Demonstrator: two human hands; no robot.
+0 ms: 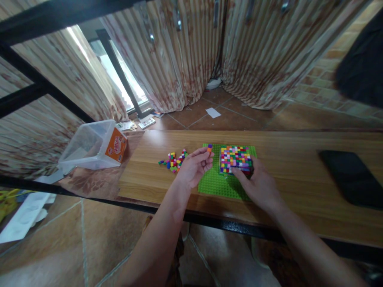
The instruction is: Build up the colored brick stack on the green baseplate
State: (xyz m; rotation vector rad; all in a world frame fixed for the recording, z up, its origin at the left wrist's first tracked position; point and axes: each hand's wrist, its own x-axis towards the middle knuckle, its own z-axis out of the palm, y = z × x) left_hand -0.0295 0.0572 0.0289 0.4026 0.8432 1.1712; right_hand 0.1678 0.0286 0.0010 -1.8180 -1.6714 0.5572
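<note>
My left hand [195, 166] pinches a purple and an orange toy brick [210, 148] between thumb and fingertips, above the left edge of the green baseplate [213, 180]. A many-coloured block of toy bricks [235, 156], built up in layers, stands on the plate's upper right part. My right hand [262, 185] is closed round the block's front right corner, thumb at the front and fingers along the right side. Its fingertips are partly hidden, and I cannot tell whether a loose brick is under them. Left of my left hand lies a loose pile of coloured bricks [172, 162].
The wooden table [143, 171] has a dark front edge. A clear plastic box [89, 143] with an orange label stands at its left end. A black phone or tablet [350, 177] lies at the right. A dark metal frame [48, 89] rises at the left, before curtains [179, 59].
</note>
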